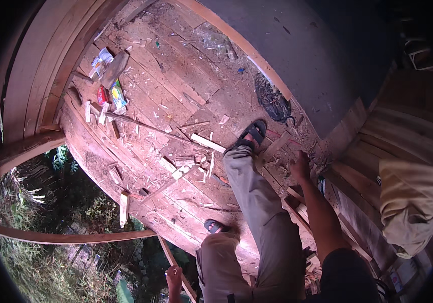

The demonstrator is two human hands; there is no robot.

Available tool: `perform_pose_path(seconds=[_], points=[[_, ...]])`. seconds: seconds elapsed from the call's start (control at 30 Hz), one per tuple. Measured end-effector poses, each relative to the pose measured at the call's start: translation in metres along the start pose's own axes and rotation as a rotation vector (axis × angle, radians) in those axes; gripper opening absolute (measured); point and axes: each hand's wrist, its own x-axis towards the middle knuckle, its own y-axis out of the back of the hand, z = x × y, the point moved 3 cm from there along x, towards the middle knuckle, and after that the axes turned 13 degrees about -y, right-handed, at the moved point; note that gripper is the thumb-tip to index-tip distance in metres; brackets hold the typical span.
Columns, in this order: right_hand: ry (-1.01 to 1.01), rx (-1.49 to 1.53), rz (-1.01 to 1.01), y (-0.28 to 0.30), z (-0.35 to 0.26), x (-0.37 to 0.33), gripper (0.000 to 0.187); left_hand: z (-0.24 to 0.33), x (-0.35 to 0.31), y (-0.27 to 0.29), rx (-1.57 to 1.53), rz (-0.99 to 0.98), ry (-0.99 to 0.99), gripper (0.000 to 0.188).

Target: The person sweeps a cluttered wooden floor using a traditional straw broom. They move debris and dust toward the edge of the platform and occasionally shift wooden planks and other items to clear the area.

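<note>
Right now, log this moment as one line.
left hand gripping thin wooden rail | right hand reaching down among wood scraps | feet in sandals on plank floor | offcuts and shavings scattered

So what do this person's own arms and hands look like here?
Both hands are bare, with no gloves, rings or watch that I can make out. The right hand leads to a forearm bare up to a dark short sleeve. The left hand shows no sleeve.

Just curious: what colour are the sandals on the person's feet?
Black sandals, clearest in the head view.
</note>
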Motion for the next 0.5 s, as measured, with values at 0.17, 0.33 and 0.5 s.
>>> perform_pose_path(seconds=[0.17, 0.33, 0.5], points=[[-0.071, 0.011, 0.331, -0.018, -0.068, 0.213, 0.053, 0.201, 0.098, -0.002, -0.182, -0.001, -0.229, 0.035], [-0.030, -0.082, 0.369, -0.022, -0.079, 0.300, 0.071, 0.291, 0.139, 0.009, 0.056, 0.024, -0.220, 0.039], [0.118, -0.050, 0.353, 0.014, -0.083, 0.308, 0.076, 0.275, 0.140, 0.062, 0.278, 0.104, -0.060, 0.037]])
